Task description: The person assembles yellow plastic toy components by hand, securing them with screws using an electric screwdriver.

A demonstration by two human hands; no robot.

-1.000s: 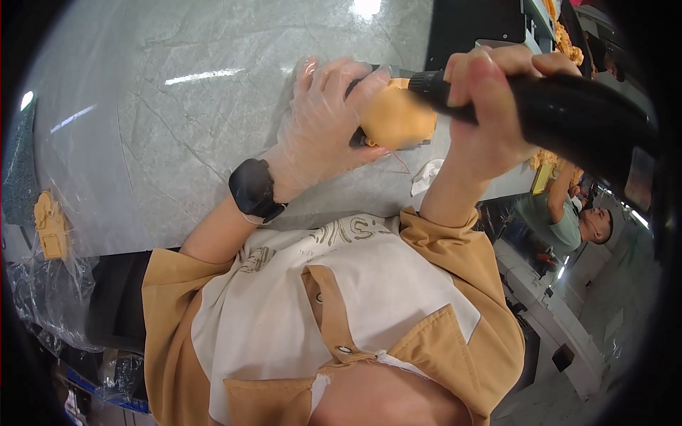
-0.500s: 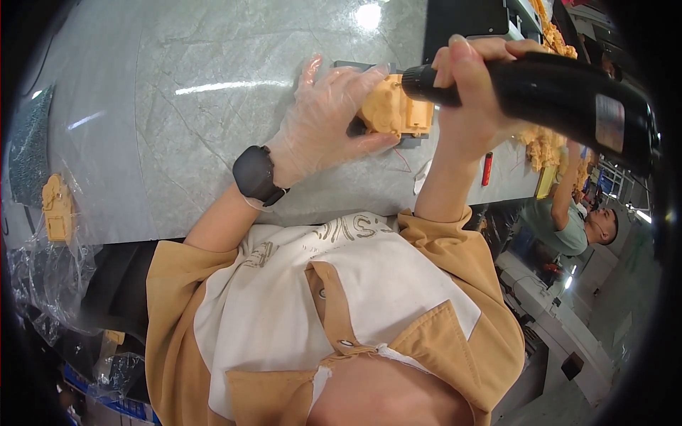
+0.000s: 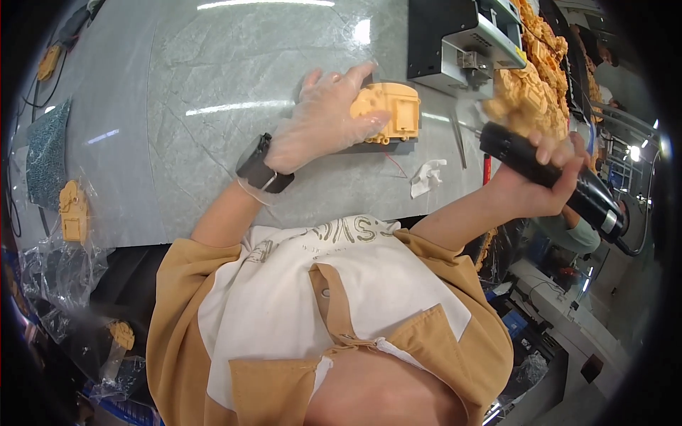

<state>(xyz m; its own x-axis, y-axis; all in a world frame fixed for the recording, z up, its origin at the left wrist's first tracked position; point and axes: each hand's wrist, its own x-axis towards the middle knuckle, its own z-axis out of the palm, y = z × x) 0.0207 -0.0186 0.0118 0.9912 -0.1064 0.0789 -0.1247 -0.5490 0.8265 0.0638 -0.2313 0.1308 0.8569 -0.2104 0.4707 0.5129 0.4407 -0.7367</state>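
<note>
My left hand (image 3: 323,117), in a clear plastic glove, holds an orange plastic housing (image 3: 403,106) from its left side. The thumb lies on the near side of the housing; the other fingers are at its far left edge. Under the housing, a dark flat base (image 3: 401,149) shows along the near edge. My bare right hand (image 3: 547,184) is wrapped round a black power screwdriver (image 3: 522,150), held out to the right, apart from the housing. Its tip, pointing up and left, is blurred near a metal machine with a black side panel (image 3: 433,39).
A heap of orange plastic parts (image 3: 536,99) lies at the right. On the grey table are a white scrap (image 3: 428,177), a thin metal tool (image 3: 457,142) and a red stick-like item (image 3: 487,170). Another orange part (image 3: 73,213) lies far left beside bubble wrap (image 3: 48,153).
My right hand has carried the screwdriver away from the housing, to the right and nearer me. My left hand stays on the housing. The view has shifted, showing more of the machine.
</note>
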